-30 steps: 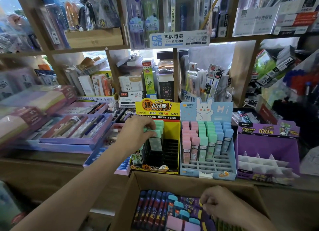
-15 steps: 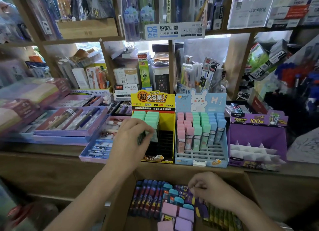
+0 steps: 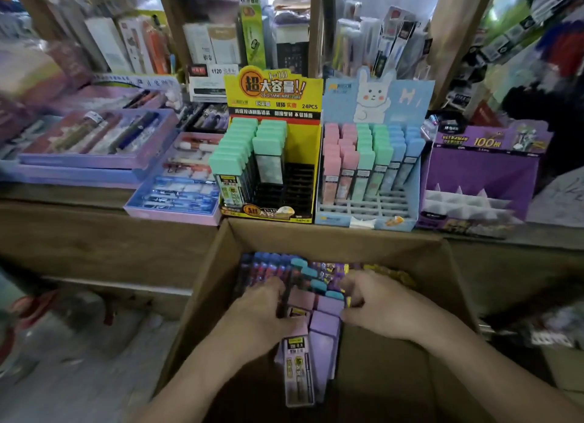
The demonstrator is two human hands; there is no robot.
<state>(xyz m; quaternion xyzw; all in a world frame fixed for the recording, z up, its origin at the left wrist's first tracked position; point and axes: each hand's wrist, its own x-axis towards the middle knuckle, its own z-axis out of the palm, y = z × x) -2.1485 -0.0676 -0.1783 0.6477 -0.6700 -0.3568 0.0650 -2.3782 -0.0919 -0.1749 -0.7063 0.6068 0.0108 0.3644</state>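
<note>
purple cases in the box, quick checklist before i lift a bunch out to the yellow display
1. Left hand grips the purple cases: ok.
2. Right hand curled on their other side: ok.
3. How many cases both enclose: cannot tell.
4. Free black slots in the yellow display: ok, the right columns stand empty beside the green cases.
5. Way up out of the cardboard box open: ok.
</note>
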